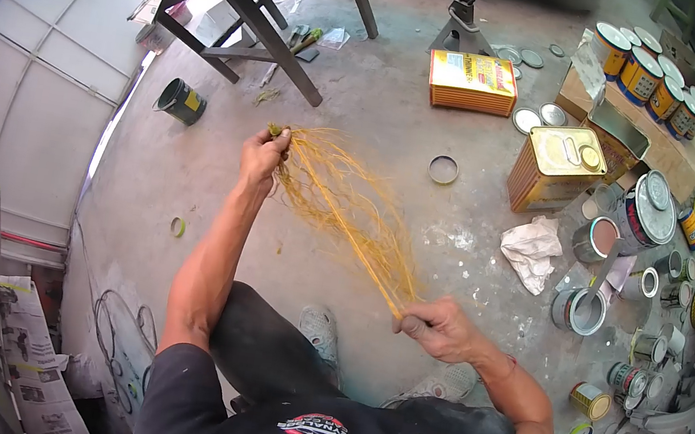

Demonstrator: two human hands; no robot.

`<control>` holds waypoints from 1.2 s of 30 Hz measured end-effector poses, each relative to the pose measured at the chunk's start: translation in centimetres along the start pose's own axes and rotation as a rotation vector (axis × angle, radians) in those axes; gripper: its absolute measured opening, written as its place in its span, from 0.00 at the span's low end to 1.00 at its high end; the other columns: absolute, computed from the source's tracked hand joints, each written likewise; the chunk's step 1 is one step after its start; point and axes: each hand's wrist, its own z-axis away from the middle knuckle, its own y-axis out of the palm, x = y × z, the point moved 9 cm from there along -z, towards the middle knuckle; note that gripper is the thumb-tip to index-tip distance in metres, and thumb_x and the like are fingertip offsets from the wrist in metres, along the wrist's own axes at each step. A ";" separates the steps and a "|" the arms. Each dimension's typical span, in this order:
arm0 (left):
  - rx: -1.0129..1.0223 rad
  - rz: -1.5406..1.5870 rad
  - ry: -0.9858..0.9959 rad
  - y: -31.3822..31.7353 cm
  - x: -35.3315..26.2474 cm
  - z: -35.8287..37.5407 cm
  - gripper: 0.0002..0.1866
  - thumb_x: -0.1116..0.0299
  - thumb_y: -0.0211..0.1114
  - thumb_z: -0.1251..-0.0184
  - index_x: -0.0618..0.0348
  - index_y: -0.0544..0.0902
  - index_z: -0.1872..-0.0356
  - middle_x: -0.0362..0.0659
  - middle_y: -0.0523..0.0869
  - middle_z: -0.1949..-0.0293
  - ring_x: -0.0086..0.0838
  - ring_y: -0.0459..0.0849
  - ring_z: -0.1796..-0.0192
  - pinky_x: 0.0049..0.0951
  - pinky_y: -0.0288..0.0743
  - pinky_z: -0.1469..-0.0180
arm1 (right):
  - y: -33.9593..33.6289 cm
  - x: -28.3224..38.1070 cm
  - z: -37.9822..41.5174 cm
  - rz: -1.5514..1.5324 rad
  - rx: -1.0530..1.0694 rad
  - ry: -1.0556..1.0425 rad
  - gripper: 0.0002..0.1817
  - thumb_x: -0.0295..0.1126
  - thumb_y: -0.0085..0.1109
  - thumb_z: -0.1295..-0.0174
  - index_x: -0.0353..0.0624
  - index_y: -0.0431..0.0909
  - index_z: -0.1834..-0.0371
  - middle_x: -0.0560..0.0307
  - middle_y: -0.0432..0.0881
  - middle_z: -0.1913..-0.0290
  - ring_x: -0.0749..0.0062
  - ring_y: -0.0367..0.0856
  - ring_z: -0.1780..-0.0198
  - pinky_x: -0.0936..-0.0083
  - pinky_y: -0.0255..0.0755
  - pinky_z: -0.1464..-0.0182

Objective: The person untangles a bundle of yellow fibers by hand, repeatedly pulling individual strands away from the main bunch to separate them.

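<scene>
Head view: left hand (pixel 263 153) and right hand (pixel 441 328) pinch opposite ends of yellow strands (pixel 347 229).

Rectangular can (pixel 473 83), red, white and yellow: "THINNER", larger red word above unclear; black shirt (pixel 245 422): chest logo, "REYNALDOS", line beneath blurred; newspaper sheets (pixel 37 368): print too small to read

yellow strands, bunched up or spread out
Spread out: the yellow strands fan loosely between the left hand and the right hand.
</scene>
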 end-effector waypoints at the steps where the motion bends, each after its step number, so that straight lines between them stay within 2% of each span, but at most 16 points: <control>1: -0.025 -0.021 0.004 -1.0 0.4 0.0 0.09 0.68 0.67 0.33 0.65 0.85 0.63 0.37 0.84 0.72 0.18 0.75 0.74 0.23 0.69 0.70 | -0.6 -0.8 0.7 0.107 -0.031 0.093 0.11 0.33 0.60 0.33 0.38 0.78 0.71 0.59 0.71 0.81 0.79 0.67 0.78 0.75 0.63 0.73; 4: -0.121 -0.150 0.016 -3.3 0.6 -0.3 0.09 0.67 0.67 0.33 0.63 0.84 0.61 0.35 0.81 0.73 0.19 0.75 0.74 0.21 0.66 0.71 | -2.9 -0.4 1.4 0.268 -0.029 0.032 0.13 0.33 0.60 0.33 0.38 0.78 0.74 0.54 0.65 0.85 0.73 0.63 0.82 0.71 0.60 0.77; 7: -0.471 -0.265 0.147 -10.4 2.2 -3.2 0.11 0.65 0.66 0.33 0.65 0.84 0.59 0.37 0.83 0.73 0.21 0.77 0.74 0.24 0.71 0.71 | -5.2 2.4 3.0 0.395 -0.001 -0.014 0.16 0.34 0.59 0.34 0.37 0.79 0.78 0.57 0.68 0.86 0.72 0.67 0.84 0.74 0.60 0.79; 8: -0.472 -0.267 0.147 -11.5 1.8 -3.4 0.11 0.65 0.66 0.33 0.65 0.84 0.59 0.37 0.83 0.73 0.21 0.77 0.74 0.24 0.71 0.71 | -6.6 2.6 4.1 0.355 -0.050 -0.057 0.17 0.35 0.59 0.35 0.36 0.79 0.79 0.57 0.68 0.87 0.73 0.67 0.85 0.75 0.59 0.79; 10: -0.800 -0.266 0.056 -15.7 1.4 -1.6 0.13 0.64 0.68 0.35 0.65 0.86 0.59 0.39 0.86 0.71 0.24 0.81 0.70 0.28 0.73 0.64 | -10.6 2.9 7.4 0.245 -0.198 -0.085 0.14 0.35 0.61 0.39 0.36 0.79 0.79 0.57 0.72 0.85 0.75 0.70 0.83 0.75 0.60 0.78; 12: -0.745 -0.238 0.064 -15.3 0.3 -0.7 0.12 0.65 0.67 0.34 0.65 0.86 0.57 0.39 0.86 0.69 0.23 0.81 0.68 0.26 0.73 0.64 | -12.6 4.1 8.9 0.165 -0.310 -0.068 0.12 0.33 0.63 0.43 0.36 0.79 0.78 0.57 0.76 0.83 0.76 0.72 0.81 0.75 0.62 0.76; 14: -0.145 -0.248 0.113 -7.2 -2.9 -0.3 0.13 0.65 0.66 0.32 0.64 0.84 0.54 0.39 0.86 0.65 0.21 0.82 0.64 0.24 0.76 0.61 | -14.3 5.3 9.0 0.363 -0.546 -0.031 0.11 0.33 0.64 0.44 0.34 0.82 0.73 0.60 0.78 0.81 0.78 0.73 0.79 0.78 0.64 0.74; 15: 0.013 -0.271 0.151 -4.0 -4.2 0.4 0.13 0.67 0.65 0.32 0.64 0.84 0.53 0.38 0.86 0.64 0.20 0.81 0.61 0.24 0.76 0.57 | -13.5 4.8 7.8 0.262 -0.495 -0.034 0.10 0.32 0.65 0.45 0.34 0.84 0.66 0.58 0.79 0.80 0.77 0.76 0.77 0.78 0.66 0.71; 17: 0.254 -0.288 0.235 1.9 -7.2 3.6 0.12 0.70 0.64 0.31 0.65 0.83 0.52 0.37 0.85 0.63 0.19 0.81 0.61 0.23 0.76 0.57 | -10.8 4.4 4.1 0.354 -0.396 -0.036 0.12 0.32 0.67 0.44 0.36 0.83 0.61 0.56 0.82 0.75 0.75 0.79 0.73 0.78 0.70 0.68; 19: 0.421 -0.459 0.272 6.2 -10.5 8.3 0.11 0.73 0.63 0.31 0.66 0.82 0.50 0.37 0.85 0.61 0.19 0.82 0.60 0.21 0.76 0.58 | -7.3 4.4 0.1 0.363 -0.251 -0.149 0.12 0.32 0.67 0.43 0.37 0.83 0.58 0.52 0.85 0.69 0.70 0.82 0.69 0.76 0.74 0.63; 21: 0.520 -0.243 0.249 9.2 -11.2 12.0 0.12 0.75 0.65 0.32 0.66 0.82 0.49 0.38 0.86 0.61 0.18 0.82 0.60 0.20 0.76 0.58 | -5.0 3.2 -2.9 0.360 -0.215 -0.184 0.13 0.33 0.67 0.41 0.36 0.83 0.58 0.50 0.86 0.66 0.65 0.83 0.68 0.71 0.76 0.61; 24: 0.600 -0.205 0.284 12.6 -11.8 16.8 0.13 0.74 0.67 0.33 0.66 0.82 0.50 0.39 0.86 0.61 0.18 0.82 0.61 0.20 0.77 0.58 | -4.6 0.9 -5.7 0.269 -0.386 -0.150 0.14 0.34 0.66 0.40 0.35 0.82 0.56 0.48 0.86 0.62 0.62 0.83 0.66 0.70 0.76 0.59; 27: 0.649 -0.228 0.133 13.7 -10.7 18.5 0.14 0.71 0.68 0.34 0.66 0.82 0.50 0.39 0.86 0.60 0.18 0.82 0.59 0.21 0.77 0.58 | -5.5 0.8 -6.3 0.308 -0.466 -0.192 0.15 0.34 0.64 0.37 0.35 0.81 0.52 0.48 0.85 0.59 0.66 0.83 0.62 0.71 0.75 0.56; 30: 0.679 -0.219 0.116 13.8 -9.5 17.8 0.14 0.71 0.67 0.32 0.66 0.81 0.50 0.37 0.85 0.59 0.17 0.81 0.59 0.21 0.76 0.59 | -5.2 -2.4 -6.7 0.110 -0.324 -0.054 0.15 0.34 0.60 0.33 0.35 0.80 0.50 0.53 0.85 0.57 0.71 0.82 0.59 0.73 0.74 0.55; 32: 0.714 -0.083 0.013 14.1 -8.4 17.5 0.13 0.71 0.65 0.31 0.65 0.79 0.50 0.36 0.84 0.62 0.17 0.79 0.61 0.21 0.74 0.59 | -6.5 -3.6 -6.3 -0.176 -0.504 -0.063 0.16 0.37 0.57 0.30 0.34 0.81 0.51 0.59 0.84 0.60 0.77 0.79 0.59 0.76 0.72 0.56; 36: 0.686 -0.249 0.058 14.2 -7.4 16.5 0.12 0.72 0.64 0.30 0.64 0.77 0.50 0.35 0.83 0.64 0.17 0.78 0.63 0.22 0.74 0.60 | -7.2 -2.5 -6.0 -0.032 -0.547 -0.142 0.15 0.38 0.58 0.30 0.35 0.82 0.53 0.63 0.83 0.63 0.80 0.78 0.62 0.80 0.71 0.58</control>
